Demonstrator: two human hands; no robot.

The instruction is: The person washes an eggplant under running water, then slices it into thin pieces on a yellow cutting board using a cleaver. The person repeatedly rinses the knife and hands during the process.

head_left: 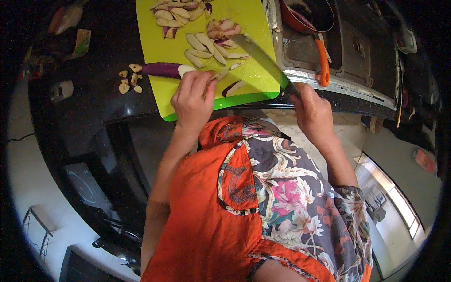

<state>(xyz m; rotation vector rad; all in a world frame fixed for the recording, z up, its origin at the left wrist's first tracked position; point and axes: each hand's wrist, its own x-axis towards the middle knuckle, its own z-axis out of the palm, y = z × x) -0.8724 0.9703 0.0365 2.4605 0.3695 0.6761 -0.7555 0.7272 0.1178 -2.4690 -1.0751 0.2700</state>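
My right hand (312, 110) grips the handle of a knife (265, 60), its long blade slanting up and left over the yellow cutting board (164, 101). My left hand (193, 96) is bent over the board near its front edge, fingers pinched at a pale strip of eggplant (220, 75); part of the strip is hidden by the fingers. Beside those fingers lies a cut purple eggplant (162, 70), pale end toward the hand. Several eggplant slices (204, 44) are spread past the fingertips, and a purple-edged piece (232, 88) lies near the board's green rim.
A pile of eggplant pieces (176, 14) covers the board's far end. Small pale chunks (124, 87) sit on the dark counter (103, 101) left of the board. To the right, a pan with an orange handle (323, 63) rests over the sink (345, 70).
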